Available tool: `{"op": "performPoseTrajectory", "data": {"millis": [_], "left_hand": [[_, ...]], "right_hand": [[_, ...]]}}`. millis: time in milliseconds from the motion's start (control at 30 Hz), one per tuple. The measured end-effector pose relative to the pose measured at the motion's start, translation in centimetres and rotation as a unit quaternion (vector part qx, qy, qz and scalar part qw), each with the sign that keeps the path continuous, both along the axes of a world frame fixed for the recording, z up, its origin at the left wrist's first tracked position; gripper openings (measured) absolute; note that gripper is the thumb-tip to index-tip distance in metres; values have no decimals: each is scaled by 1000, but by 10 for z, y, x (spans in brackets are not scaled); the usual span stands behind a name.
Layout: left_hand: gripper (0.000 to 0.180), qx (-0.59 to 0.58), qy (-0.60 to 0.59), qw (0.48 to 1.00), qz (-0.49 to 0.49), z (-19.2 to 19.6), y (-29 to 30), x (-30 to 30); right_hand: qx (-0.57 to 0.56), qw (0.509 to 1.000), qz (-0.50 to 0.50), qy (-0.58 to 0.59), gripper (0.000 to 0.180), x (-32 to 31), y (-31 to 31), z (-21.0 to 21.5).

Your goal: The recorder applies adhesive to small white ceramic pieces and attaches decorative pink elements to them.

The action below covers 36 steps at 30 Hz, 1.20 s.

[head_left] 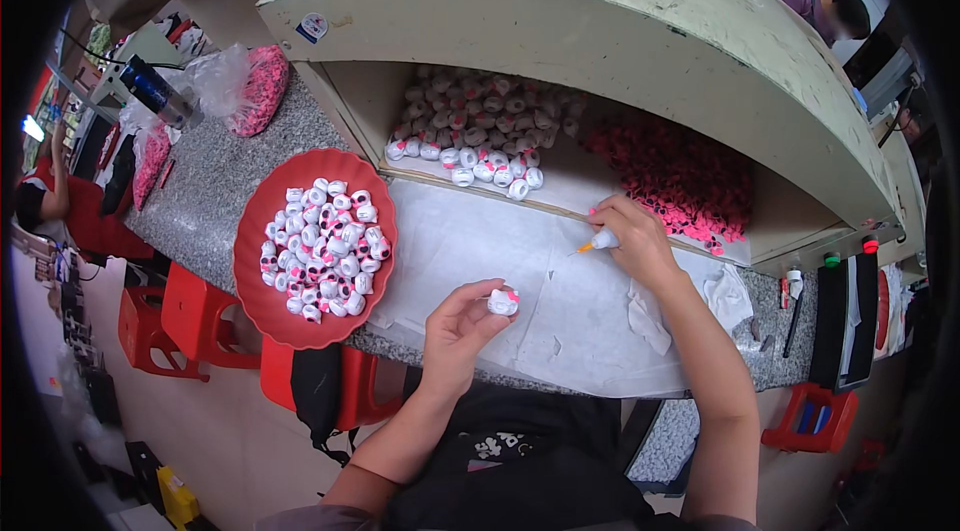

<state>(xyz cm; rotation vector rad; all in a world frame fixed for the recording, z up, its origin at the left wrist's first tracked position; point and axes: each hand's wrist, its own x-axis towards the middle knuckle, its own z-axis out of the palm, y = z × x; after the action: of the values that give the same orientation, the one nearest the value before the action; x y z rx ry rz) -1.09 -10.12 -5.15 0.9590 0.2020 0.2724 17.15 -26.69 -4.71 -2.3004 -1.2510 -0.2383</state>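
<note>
Between the thumb and fingers of my left hand (455,336) is a small white rounded piece (503,303) with a bit of pink on it. My right hand (638,241) is closed around a small white glue bottle (605,238) whose thin orange-based needle tip points left. A speck of pink shows at its fingertips, too small to name. Both hands are over white paper sheeting (540,356). To the left, a red scalloped tray (244,256) holds many white pieces with pink and black parts. Inside the cabinet lie a heap of white pieces (480,116) and a heap of small pink parts (690,186).
The cream cabinet (560,11) overhangs the work area. Bags of pink parts (262,91) and a dark blue can (155,91) stand at left. Crumpled tissue (728,296) and a black bin (845,321) are at right. Red stools (205,316) stand below; other people are farther off.
</note>
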Motion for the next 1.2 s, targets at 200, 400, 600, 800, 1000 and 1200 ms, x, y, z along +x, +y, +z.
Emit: {"op": "performPoseTrajectory", "data": {"millis": [200, 400, 600, 800, 1000, 1200], "left_hand": [[32, 31, -21, 999, -18, 1, -10, -4], [30, 155, -56, 986, -34, -1, -15, -4], [29, 290, -65, 955, -19, 3, -15, -7], [26, 326, -82, 941, -38, 4, -13, -8], [26, 100, -67, 990, -79, 8, -16, -12], [24, 151, -93, 977, -117, 5, -12, -14]], "right_hand": [[264, 903, -29, 339, 14, -82, 0, 40], [371, 705, -55, 601, 8, -135, 6, 34], [430, 644, -50, 630, 5, -142, 11, 20], [438, 661, -94, 602, 9, -147, 13, 17], [438, 718, -83, 534, 19, -153, 14, 12], [378, 710, -52, 592, 29, -151, 14, 26]]}}
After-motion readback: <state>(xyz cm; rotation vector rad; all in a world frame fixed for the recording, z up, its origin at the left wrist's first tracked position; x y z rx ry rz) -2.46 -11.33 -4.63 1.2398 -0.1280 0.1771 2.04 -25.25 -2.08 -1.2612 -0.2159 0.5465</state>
